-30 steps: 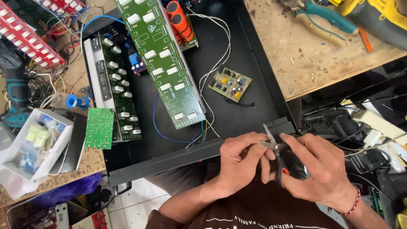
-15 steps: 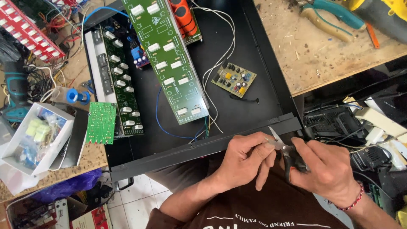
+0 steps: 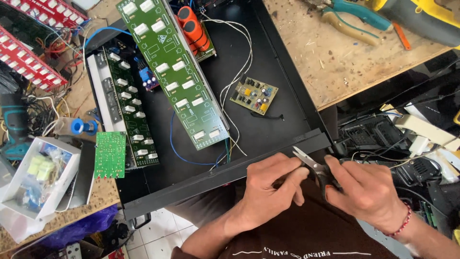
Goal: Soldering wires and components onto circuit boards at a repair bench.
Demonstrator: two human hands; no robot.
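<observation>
My right hand (image 3: 371,192) grips black-handled scissors (image 3: 314,165), blades slightly apart and pointing up-left at the near rim of a black metal chassis (image 3: 268,129). My left hand (image 3: 268,189) is curled just left of the blades, fingertips pinched together by them; what it pinches is too small to tell. Inside the chassis lie a long green circuit board (image 3: 175,72) with white blocks, a small yellow-green board (image 3: 255,96) with a black lead, and white and blue wires (image 3: 235,72).
A second long board (image 3: 127,112) on a pale heatsink lies at the chassis's left. A small green board (image 3: 109,155) and a white box of parts (image 3: 36,177) sit left. Teal pliers (image 3: 354,12) and a yellow tool (image 3: 421,14) rest on the wooden bench.
Both hands with the scissors have stayed at the chassis's near rim, shifting slightly; the view has drifted a little. The left fingers have closed tighter beside the blades.
</observation>
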